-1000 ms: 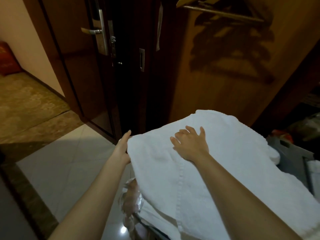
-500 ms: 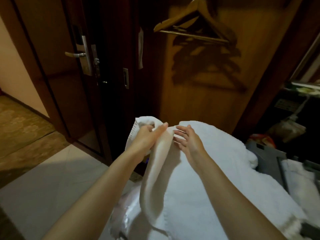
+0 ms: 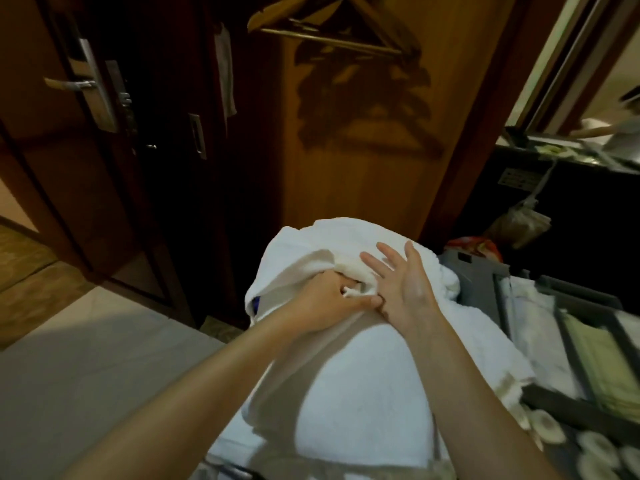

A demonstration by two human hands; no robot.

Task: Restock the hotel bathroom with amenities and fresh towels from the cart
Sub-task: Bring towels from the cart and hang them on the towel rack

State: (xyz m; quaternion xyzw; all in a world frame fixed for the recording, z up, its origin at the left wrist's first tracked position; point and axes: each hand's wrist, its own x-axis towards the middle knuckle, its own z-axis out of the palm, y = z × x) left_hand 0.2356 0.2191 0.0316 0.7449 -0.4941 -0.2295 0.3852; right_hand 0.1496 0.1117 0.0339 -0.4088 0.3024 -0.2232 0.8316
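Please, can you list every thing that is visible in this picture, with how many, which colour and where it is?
towel: one large, white, draped over the cart in the lower centre
cart: one, grey, at the right, partly covered by the towel
small round items: several, whitish, in the cart at lower right; too blurred to identify
hangers: at least two, wooden, at the top centre
door: one, dark brown, at the left
door handle: one, silver metal, on the door
floor tiles: pale, at lower left
left hand: gripping a fold of the towel
right hand: open, flat on the towel
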